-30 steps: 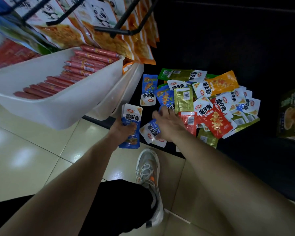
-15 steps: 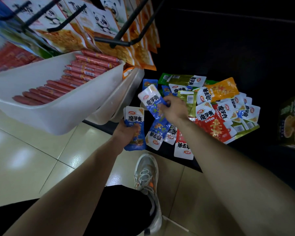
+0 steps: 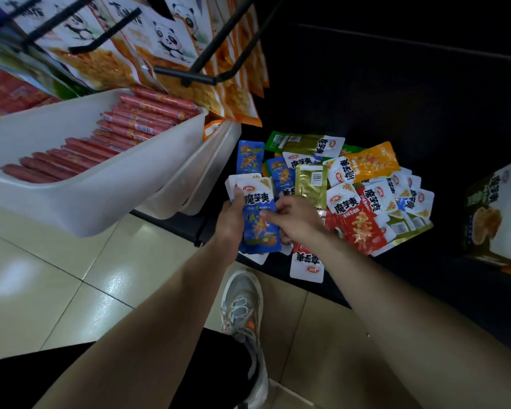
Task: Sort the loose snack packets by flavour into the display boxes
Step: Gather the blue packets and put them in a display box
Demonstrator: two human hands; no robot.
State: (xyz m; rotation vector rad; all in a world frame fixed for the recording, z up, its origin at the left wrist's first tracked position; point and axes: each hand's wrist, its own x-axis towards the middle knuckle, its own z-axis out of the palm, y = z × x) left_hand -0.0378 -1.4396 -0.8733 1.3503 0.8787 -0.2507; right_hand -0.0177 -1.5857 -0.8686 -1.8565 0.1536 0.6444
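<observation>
The white sausage bin [image 3: 101,187] served as the landmark: it sat tilted forward, filled with rows of red sausages [image 3: 124,137]. Just right of the bin's front corner, the left hand [image 3: 229,222] held a stack of blue packets [image 3: 260,234] upright. Its grip was closed round the stack's left edge, with the thumb laid over the white top of the front packet [image 3: 258,199]. The right hand [image 3: 297,219] met the stack from the side away from the bin, its grip curled, fingertips [image 3: 267,214] pinching the front packet near its middle.

Farther right of the bin, the pile of loose packets [image 3: 375,184] lay on a dark shelf [image 3: 425,98], with blue, green, orange and red ones overlapping. Within it, a red packet [image 3: 362,228] lay face up at the near edge, and a gold-green packet [image 3: 311,184] lay back up, barcode showing. A single blue packet [image 3: 250,156] was the pile's nearest piece to the bin, beside a second white bin [image 3: 195,172] nested against the sausage bin's right side. Well right of the bin, beyond the pile, stood a display box [image 3: 496,219], partly cut off by the frame edge.

Above and behind the bin hung panda-printed snack bags [image 3: 160,48] on black rack hooks [image 3: 201,75]. Below the bin lay pale tiled floor [image 3: 42,276], and below and to its right a grey sneaker [image 3: 242,305] with orange accents
</observation>
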